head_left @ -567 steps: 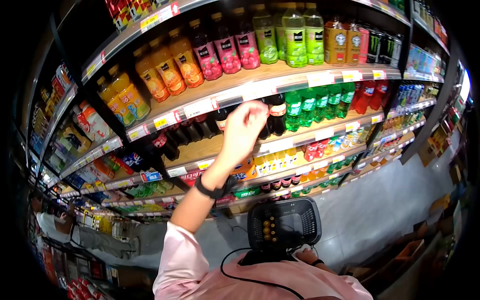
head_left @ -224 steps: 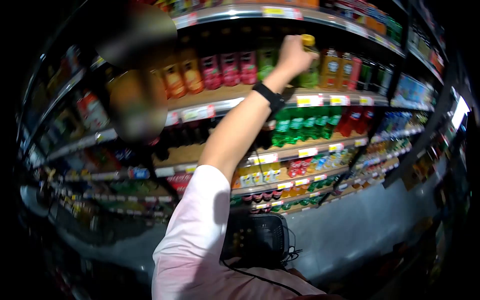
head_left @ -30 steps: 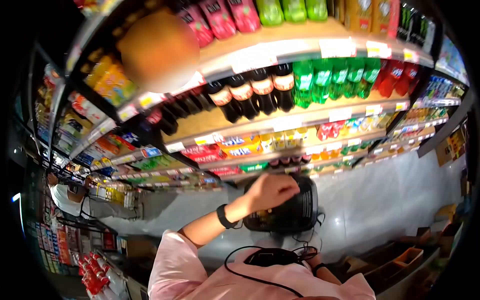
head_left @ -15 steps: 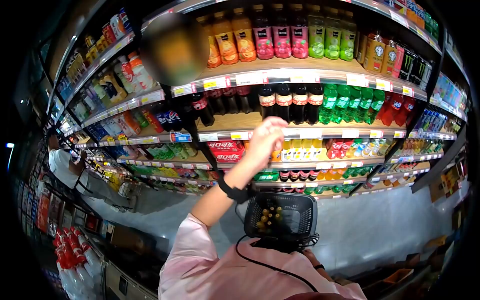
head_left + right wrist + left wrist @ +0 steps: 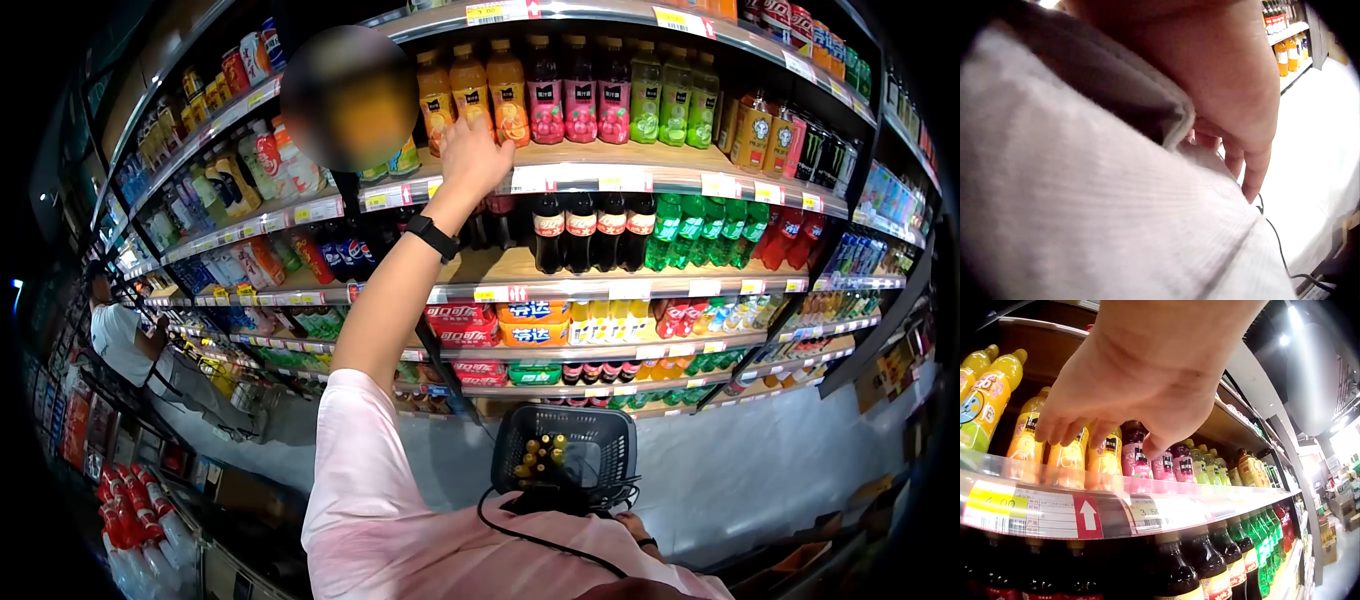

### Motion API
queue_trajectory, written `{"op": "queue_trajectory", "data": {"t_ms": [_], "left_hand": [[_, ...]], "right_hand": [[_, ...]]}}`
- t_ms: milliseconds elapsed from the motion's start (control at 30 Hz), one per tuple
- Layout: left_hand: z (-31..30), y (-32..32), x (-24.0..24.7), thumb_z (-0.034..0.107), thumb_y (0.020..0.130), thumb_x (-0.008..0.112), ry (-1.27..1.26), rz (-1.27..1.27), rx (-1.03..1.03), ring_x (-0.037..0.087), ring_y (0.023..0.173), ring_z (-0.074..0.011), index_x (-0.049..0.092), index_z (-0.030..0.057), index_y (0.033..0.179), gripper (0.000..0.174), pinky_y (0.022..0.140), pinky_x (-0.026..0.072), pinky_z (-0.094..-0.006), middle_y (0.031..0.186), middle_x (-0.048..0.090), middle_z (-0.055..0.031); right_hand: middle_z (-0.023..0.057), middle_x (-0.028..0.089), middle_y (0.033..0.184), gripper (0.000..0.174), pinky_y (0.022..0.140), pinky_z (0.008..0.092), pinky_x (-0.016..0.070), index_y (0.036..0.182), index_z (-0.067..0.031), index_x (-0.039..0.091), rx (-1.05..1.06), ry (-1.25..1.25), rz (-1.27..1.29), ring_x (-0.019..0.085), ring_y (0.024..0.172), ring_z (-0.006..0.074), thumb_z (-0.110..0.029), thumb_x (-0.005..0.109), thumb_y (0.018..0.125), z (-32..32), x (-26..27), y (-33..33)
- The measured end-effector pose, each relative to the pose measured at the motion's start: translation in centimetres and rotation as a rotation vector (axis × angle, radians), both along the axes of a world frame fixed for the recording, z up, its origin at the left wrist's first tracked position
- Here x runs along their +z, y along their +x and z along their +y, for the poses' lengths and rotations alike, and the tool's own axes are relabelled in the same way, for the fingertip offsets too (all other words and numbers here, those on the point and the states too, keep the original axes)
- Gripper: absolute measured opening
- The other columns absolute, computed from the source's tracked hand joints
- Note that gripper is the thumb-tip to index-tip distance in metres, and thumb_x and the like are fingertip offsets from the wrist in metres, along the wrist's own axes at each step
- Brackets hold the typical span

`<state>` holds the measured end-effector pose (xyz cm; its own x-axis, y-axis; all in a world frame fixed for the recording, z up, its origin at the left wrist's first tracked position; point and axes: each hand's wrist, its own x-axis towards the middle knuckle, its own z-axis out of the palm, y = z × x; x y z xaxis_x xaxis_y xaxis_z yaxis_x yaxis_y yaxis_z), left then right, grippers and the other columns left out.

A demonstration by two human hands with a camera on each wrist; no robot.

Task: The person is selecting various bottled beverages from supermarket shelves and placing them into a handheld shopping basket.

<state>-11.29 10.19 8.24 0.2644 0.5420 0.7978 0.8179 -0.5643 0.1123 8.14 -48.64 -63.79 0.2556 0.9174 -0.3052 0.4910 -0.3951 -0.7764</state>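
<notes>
My left hand [image 5: 475, 155] reaches up to the shelf, its fingers in front of the orange juice bottles [image 5: 468, 80]. In the left wrist view the left hand [image 5: 1129, 387] has its fingers spread and bent down across the orange bottles [image 5: 1025, 440], the thumb close to a pink-labelled juice bottle [image 5: 1138, 453]. Green-labelled bottles [image 5: 676, 100] stand farther right. Low at my side, my right hand [image 5: 630, 524] is partly hidden; in its wrist view the right hand [image 5: 1229, 81] hangs with loose fingers beside pale cloth.
A black basket [image 5: 622, 440] with several yellow-capped bottles [image 5: 540, 455] sits below, in front of me. Price tags line the shelf edge [image 5: 620, 178]. Cola bottles [image 5: 580, 235] and green soda bottles [image 5: 690, 235] fill the shelf beneath. Another person [image 5: 125, 330] is at far left.
My left hand has risen from above the basket, past the cola shelf, to the orange juice bottles. The right hand stays low at my side.
</notes>
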Motion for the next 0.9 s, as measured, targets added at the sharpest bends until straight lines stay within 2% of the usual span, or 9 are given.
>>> {"op": "queue_trajectory", "data": {"t_ms": [67, 133, 200, 233, 300, 533, 600, 733, 900], "left_hand": [[0.8, 0.3, -0.5, 0.046, 0.092, 0.058, -0.059, 0.048, -0.018, 0.056, 0.122, -0.0421, 0.061, -0.002, 0.124, 0.058, 0.106, 0.0403, -0.0501, 0.127, 0.06, -0.0265], [0.3, 0.2, -0.2, 0.053, 0.094, 0.053, -0.121, 0.097, -0.035, 0.058, 0.12, -0.0415, 0.065, -0.0018, 0.12, 0.062, 0.107, 0.0391, -0.0502, 0.123, 0.063, -0.0277], [-0.2, 0.1, 0.1, 0.063, 0.096, 0.042, -0.412, 0.224, -0.097, 0.064, 0.112, -0.0392, 0.072, 0.0001, 0.109, 0.071, 0.108, 0.0376, -0.0519, 0.106, 0.07, -0.0283], [0.6, 0.1, -0.7, 0.068, 0.096, 0.036, -0.327, 0.197, -0.121, 0.068, 0.102, -0.038, 0.074, -0.0005, 0.102, 0.078, 0.108, 0.0359, -0.0529, 0.092, 0.072, -0.0265], [0.2, 0.2, -0.2, 0.067, 0.096, 0.037, -0.314, 0.213, -0.105, 0.068, 0.101, -0.0382, 0.073, -0.0015, 0.102, 0.078, 0.108, 0.0351, -0.0532, 0.092, 0.073, -0.026], [0.3, 1.5, -2.1, 0.053, 0.096, 0.042, -0.037, 0.247, -0.106, 0.068, 0.084, -0.0409, 0.071, -0.002, 0.092, 0.063, 0.111, 0.0328, -0.0567, 0.076, 0.07, -0.0236], [0.4, 1.6, -2.2, 0.05, 0.096, 0.041, 0.01, 0.227, -0.099, 0.068, 0.083, -0.0413, 0.071, -0.0016, 0.091, 0.06, 0.108, 0.0353, -0.0573, 0.076, 0.069, -0.0245], [0.5, 1.5, -2.0, 0.052, 0.091, 0.044, -0.051, 0.227, -0.098, 0.069, 0.085, -0.0373, 0.073, -0.0015, 0.092, 0.06, 0.101, 0.0396, -0.0481, 0.081, 0.071, -0.0245], [0.4, 1.7, -1.7, 0.059, 0.089, 0.047, -0.016, 0.264, -0.09, 0.07, 0.086, -0.0365, 0.074, -0.0016, 0.093, 0.067, 0.098, 0.0438, -0.0465, 0.08, 0.072, -0.0227]], "right_hand": [[0.0182, 0.073, 0.104, 0.031, 0.082, 0.0402, 0.0562, 0.104, -0.0041, 0.073, -0.265, -0.292, 0.13, 0.07, 0.093, 0.0345, -0.025, 0.059, 0.086, 0.8, 0.3, -0.2], [0.0188, 0.074, 0.101, 0.033, 0.079, 0.0407, 0.0562, 0.104, -0.003, 0.073, -0.323, -0.309, 0.168, 0.071, 0.089, 0.0343, -0.026, 0.059, 0.085, 1.1, 1.3, -0.5], [0.0194, 0.074, 0.098, 0.035, 0.077, 0.0413, 0.0563, 0.104, -0.002, 0.073, -0.384, -0.328, 0.201, 0.071, 0.085, 0.034, -0.028, 0.059, 0.085, 1.3, 3.5, -0.6], [0.0164, 0.074, 0.101, 0.035, 0.082, 0.0386, 0.0545, 0.106, -0.0013, 0.073, -0.411, -0.402, 0.22, 0.07, 0.092, 0.0295, -0.028, 0.062, 0.085, 1.8, 5.1, -0.7], [0.0134, 0.074, 0.105, 0.035, 0.087, 0.036, 0.0528, 0.107, -0.0007, 0.072, -0.449, -0.482, 0.248, 0.068, 0.099, 0.0251, -0.027, 0.065, 0.085, 1.7, 5.7, -1.0], [0.0175, 0.073, 0.113, 0.036, 0.095, 0.0378, 0.0521, 0.112, -0.0057, 0.073, -0.445, -0.515, 0.177, 0.067, 0.11, 0.0316, -0.027, 0.06, 0.087, 1.1, 6.2, -1.1], [0.017, 0.074, 0.087, 0.031, 0.062, 0.0404, 0.057, 0.106, -0.0025, 0.071, -0.281, -0.256, -0.044, 0.071, 0.067, 0.0288, -0.025, 0.057, 0.089, -0.3, 2.8, -0.7], [0.0163, 0.074, 0.084, 0.031, 0.06, 0.0397, 0.0567, 0.104, -0.0017, 0.071, -0.347, -0.249, 0.068, 0.07, 0.064, 0.0278, -0.025, 0.057, 0.09, 0.1, 6.1, -1.5], [0.0152, 0.074, 0.091, 0.033, 0.074, 0.038, 0.0577, 0.107, -0.0044, 0.072, -0.39, -0.415, 0.12, 0.072, 0.08, 0.0262, -0.027, 0.057, 0.088, 0.6, 7.0, -1.5]]}}
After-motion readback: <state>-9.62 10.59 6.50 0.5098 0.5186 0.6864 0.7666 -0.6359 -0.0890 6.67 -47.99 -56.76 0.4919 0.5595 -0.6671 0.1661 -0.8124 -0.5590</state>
